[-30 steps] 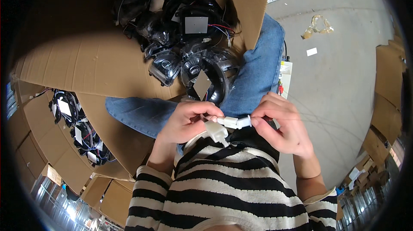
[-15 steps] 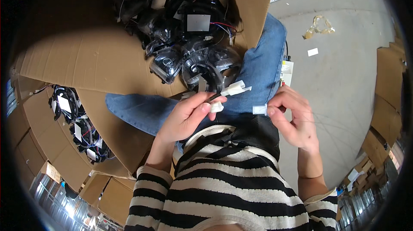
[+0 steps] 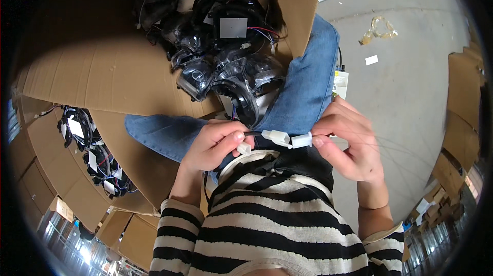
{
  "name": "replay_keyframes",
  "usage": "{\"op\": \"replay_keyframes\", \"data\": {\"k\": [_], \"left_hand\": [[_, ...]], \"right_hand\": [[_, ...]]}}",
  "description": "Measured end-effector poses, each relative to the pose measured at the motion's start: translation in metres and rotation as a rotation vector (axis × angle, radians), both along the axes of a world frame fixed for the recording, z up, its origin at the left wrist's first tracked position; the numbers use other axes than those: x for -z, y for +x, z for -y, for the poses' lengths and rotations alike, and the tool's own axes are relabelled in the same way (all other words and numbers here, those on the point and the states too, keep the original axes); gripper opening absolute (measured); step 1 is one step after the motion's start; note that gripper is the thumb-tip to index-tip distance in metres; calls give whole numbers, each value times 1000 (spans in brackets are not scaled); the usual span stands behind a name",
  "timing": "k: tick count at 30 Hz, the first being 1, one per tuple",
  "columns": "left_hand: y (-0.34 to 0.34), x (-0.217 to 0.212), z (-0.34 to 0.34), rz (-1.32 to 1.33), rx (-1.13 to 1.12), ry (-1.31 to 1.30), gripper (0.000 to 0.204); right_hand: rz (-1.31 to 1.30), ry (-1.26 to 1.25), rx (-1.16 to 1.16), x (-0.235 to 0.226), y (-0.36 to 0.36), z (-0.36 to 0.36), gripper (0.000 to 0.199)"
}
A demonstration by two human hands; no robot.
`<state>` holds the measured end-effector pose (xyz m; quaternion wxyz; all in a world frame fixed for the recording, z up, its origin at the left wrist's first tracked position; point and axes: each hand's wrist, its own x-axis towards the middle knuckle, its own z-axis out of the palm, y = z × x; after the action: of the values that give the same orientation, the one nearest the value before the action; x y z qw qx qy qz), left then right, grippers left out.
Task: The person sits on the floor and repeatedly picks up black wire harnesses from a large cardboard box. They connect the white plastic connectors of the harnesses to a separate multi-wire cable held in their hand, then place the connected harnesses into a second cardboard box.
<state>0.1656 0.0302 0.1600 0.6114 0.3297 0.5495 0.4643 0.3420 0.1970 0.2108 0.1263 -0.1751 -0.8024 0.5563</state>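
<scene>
My left hand (image 3: 213, 145) is closed around a black cable that ends in a white plug connector (image 3: 276, 138). A second, smaller white connector (image 3: 244, 148) sits at its fingertips. Thumb and finger of my right hand (image 3: 348, 140) pinch another white connector (image 3: 302, 141), its end right up against the plug from the left. Whether the two are joined I cannot tell. Below the hands, against my lap, lies a black headlight unit (image 3: 246, 104) with a clear lens, partly covered by the left hand.
A large cardboard box (image 3: 102, 78) full of black lamp units (image 3: 195, 75) opens ahead of my legs. Another carton at left holds more wired units (image 3: 95, 147). On the grey floor (image 3: 411, 106) lie a crumpled tape strip (image 3: 379, 30) and a white card (image 3: 371, 60).
The plug connector has swung down and right to meet the connector in my right hand. Both hands have come closer together, and the right one has turned slightly.
</scene>
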Motion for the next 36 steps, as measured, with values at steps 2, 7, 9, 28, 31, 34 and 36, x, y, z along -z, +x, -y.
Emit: {"op": "replay_keyframes", "data": {"k": [2, 7, 9, 28, 31, 34, 36], "left_hand": [[-2, 2, 0, 45, 33, 30, 24], [-4, 7, 4, 221, 79, 38, 24], [-3, 9, 2, 266, 142, 60, 25], [-347, -255, 335, -1617, -1264, 137, 22], [-393, -213, 326, -2127, -1243, -173, 23], [-351, -146, 224, -2631, -1046, -25, 31], [-220, -78, 111, -2212, -1199, 187, 25]], "right_hand": [[-8, 48, -47, 0, -2, 0, 6], [38, 230, -67, 2, -2, 2, 9], [46, 315, -60, 1, -3, 4, 10], [106, -73, 109, 17, 20, 1, 1], [127, -73, 77, 18, 22, 0, 1], [148, -81, 105, 20, 22, 2, 1], [155, -93, 113, 26, 20, 4, 1]]}}
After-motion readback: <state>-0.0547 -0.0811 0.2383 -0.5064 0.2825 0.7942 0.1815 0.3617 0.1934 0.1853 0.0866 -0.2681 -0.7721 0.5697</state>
